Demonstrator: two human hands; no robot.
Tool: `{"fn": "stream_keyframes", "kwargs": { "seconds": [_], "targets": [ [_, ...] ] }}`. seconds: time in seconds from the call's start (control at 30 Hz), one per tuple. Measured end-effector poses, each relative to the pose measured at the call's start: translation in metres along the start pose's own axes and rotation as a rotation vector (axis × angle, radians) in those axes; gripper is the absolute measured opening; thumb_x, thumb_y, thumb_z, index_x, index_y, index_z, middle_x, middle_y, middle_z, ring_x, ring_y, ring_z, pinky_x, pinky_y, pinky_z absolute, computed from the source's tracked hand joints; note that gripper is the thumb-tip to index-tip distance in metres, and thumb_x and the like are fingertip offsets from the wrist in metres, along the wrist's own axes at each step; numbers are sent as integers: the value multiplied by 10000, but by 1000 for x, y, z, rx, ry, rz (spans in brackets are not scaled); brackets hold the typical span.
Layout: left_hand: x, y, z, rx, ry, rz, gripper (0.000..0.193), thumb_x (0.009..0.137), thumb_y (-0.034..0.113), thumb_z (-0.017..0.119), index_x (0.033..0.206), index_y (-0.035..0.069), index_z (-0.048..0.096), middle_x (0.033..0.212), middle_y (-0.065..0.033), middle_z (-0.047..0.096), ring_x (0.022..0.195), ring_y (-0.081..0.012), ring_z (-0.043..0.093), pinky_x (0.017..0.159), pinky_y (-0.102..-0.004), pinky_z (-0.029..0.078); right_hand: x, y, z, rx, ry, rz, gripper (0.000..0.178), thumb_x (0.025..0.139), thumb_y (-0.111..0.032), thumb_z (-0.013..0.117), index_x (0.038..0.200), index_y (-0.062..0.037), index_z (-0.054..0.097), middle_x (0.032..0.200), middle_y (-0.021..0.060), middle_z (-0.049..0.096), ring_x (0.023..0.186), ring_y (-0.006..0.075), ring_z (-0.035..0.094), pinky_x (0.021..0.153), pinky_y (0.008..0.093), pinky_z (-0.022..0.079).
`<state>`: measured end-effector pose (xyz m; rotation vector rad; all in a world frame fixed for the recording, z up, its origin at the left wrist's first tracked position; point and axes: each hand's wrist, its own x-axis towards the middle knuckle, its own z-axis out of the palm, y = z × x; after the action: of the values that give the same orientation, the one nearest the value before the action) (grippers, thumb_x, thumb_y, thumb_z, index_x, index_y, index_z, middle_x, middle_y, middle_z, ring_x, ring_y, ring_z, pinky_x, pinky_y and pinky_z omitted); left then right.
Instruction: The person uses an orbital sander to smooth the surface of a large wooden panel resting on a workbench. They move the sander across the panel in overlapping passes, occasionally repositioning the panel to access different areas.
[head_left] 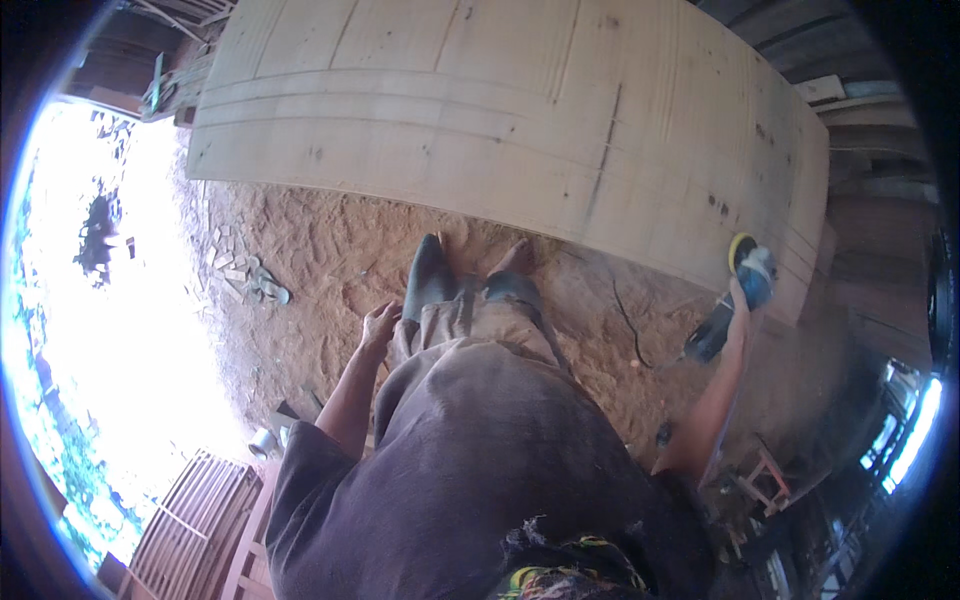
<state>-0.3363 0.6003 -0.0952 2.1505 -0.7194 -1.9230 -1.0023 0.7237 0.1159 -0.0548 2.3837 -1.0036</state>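
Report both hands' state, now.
Left hand: beside the dusty brown cloth trousers, nothing visible in it; open or closed cannot be told.
Right hand: closed, holding the blue-and-black power tool with a round yellow disc.

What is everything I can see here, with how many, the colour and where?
Wooden panel: one, pale tan, across the top
Power tool: one, dark blue-green, at the panel's near edge, right
Disc: one, yellow, on the tool
Cable: one piece visible, dark, on the ground right of the legs
Sandy ground: one stretch, reddish brown, below the panel
Flip-flops: seemingly two, greyish, ground at left
Slatted wooden stack: one, brown, lower left
Boards: several, grey-brown, upper right
Shirt: one, dark, lower middle
Hands: two, bare; left hand beside the left leg, right hand holding the tool
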Motion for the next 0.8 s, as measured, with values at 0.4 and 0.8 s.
{"fn": "stream_keyframes", "kwargs": {
  "seconds": [0.4, 0.8],
  "targets": [
    [55, 96, -59, -104, -149, 122, 527, 1008, 411, 651, 1386, 50, 590, 1343, -97, 664, 1183, -255, 662, 965, -405, 528, -227, -66, 225, -201, -400, -285, 499, 787, -353, 815, 1140, -33, 665, 938, 102, 707, 811, 220, 689, 754, 391, 553],
    [64, -8, -192, -264, 34, -107, 454, 1018, 368, 632, 1351, 61, 608, 1334, -85, 678, 1185, -246, 664, 925, -411, 538, -332, -104, 419, -479, -533, -678, 571, 808, -282, 788, 1180, 90, 565, 986, 351, 690, 949, 508, 701, 846, 533, 565]
  ]
}}
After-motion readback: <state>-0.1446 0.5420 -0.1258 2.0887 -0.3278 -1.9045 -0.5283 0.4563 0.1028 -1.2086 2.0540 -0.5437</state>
